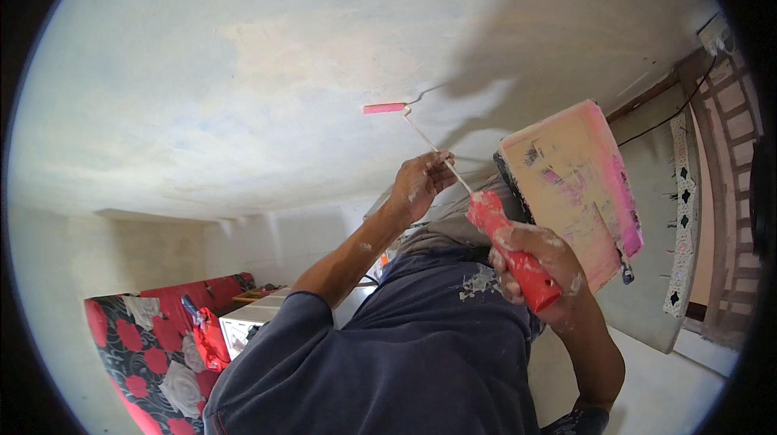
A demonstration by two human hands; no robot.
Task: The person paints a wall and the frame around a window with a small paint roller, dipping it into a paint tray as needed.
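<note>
A small paint roller (pixel 486 210) is gripped by its red handle in my right hand (pixel 544 267), whose fingers wrap round it. Its thin pale rod runs up and to the left, ending in a pink roller sleeve (pixel 384 109) at the painted wall (pixel 299 55). My left hand (pixel 421 182) is closed at the middle of the rod, with the fingertips pinching it. Whitish paint specks mark both hands and forearms. Just beyond my right hand is a paint tray (pixel 566 184) smeared with cream and pink.
A patterned red and black sofa (pixel 146 338) stands at lower left, with a red bag (pixel 212 339) beside a white box-like item (pixel 243 323). At right are a grey panel (pixel 639 273), a dark cable (pixel 680 110), a wall socket (pixel 714 34) and a brown lattice frame (pixel 732 111).
</note>
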